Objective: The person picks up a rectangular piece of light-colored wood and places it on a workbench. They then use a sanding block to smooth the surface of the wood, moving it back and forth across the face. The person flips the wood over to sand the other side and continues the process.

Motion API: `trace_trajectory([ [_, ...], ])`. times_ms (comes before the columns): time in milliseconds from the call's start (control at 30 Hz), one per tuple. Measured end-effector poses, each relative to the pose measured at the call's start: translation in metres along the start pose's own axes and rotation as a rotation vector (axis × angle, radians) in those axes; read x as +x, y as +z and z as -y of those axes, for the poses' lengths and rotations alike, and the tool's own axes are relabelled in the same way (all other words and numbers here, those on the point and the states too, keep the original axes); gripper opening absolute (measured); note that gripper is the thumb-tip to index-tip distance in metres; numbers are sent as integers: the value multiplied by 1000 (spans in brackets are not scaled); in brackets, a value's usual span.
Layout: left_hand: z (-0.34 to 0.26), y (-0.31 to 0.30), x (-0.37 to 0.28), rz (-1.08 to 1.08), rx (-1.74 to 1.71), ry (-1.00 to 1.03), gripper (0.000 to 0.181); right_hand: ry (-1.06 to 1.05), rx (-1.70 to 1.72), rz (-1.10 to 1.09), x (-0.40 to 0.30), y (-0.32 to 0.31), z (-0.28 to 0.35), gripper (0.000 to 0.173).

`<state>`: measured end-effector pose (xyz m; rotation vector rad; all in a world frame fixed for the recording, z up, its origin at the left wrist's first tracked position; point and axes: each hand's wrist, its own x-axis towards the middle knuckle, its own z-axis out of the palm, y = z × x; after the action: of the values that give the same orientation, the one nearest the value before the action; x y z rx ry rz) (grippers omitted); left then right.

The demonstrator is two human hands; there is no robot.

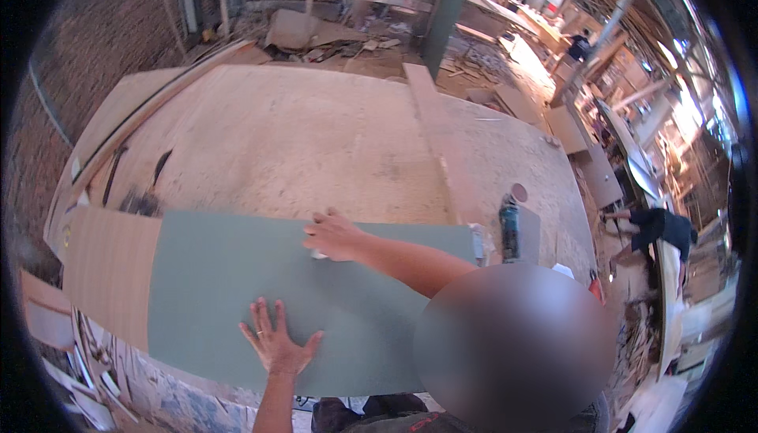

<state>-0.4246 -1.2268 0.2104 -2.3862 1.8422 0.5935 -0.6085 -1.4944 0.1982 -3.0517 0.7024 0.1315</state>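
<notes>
A grey-green rectangular panel (225,291) lies flat before me on a large wooden work table. My left hand (281,344) rests palm down on its near part, fingers spread, with a ring on one finger. Farther across, close to the panel's far edge, my right hand (334,236) is curled over a small white object (318,253), mostly hidden beneath the fingers. What the white object is, I cannot tell. A light wood-toned panel (112,273) adjoins the green one on the left.
To the right on the table (331,137) lie a teal and black power tool (509,229) and a round sanding disc (519,192). A long wooden board (435,131) runs toward the far edge. Another person (660,231) bends over a bench at the right.
</notes>
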Motion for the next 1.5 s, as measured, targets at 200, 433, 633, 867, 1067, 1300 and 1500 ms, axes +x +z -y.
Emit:
trace_trajectory([
  [200,-15,2,-10,-91,25,-53,118,279,8,-18,-235,12,-52,23],
  [433,-20,13,-10,-144,23,-59,114,414,11,-27,-395,19,-73,27],
  [633,14,6,1,-196,-60,61,108,519,142,-260,-393,-16,-38,32],
  [867,156,-22,9,-218,10,-162,113,399,70,-291,-299,36,-3,37],
  [1067,262,-40,24,-278,-12,-295,124,289,33,-226,-95,26,55,41],
  [1300,264,-53,45,-243,-153,-284,124,167,51,-284,160,13,121,40],
  [1500,271,-60,48,-260,-200,-272,121,43,65,-381,322,2,175,24],
])
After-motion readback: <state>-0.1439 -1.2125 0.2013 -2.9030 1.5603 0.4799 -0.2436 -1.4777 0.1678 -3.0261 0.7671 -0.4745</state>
